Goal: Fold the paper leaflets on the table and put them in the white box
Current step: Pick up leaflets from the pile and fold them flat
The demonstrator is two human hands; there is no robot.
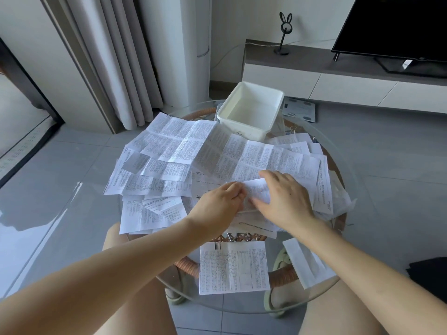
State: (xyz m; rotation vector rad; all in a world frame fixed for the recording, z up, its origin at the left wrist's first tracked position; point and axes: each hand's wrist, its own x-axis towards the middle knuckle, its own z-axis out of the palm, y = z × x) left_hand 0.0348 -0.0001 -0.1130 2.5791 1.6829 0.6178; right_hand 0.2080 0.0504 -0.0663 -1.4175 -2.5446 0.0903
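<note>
Several printed paper leaflets (183, 146) lie spread and overlapping across a round glass table (343, 165). At the far side stands the white box (251, 110), with nothing visible inside it. In the middle of the pile, my left hand (217, 206) pinches the left edge of a small, partly folded leaflet (257, 192). My right hand (285, 197) lies over that leaflet's right side, fingers spread and bent, thumb under its lower edge. One flat leaflet (233, 269) and a folded white sheet (307, 264) lie near the table's front edge.
A binder clip (293, 129) lies right of the box. A body scale (300, 108) sits on the grey tiled floor beyond the table. A TV bench with a television (396, 27) and a rabbit-shaped stand (284, 32) is at the back right; curtains at the back left.
</note>
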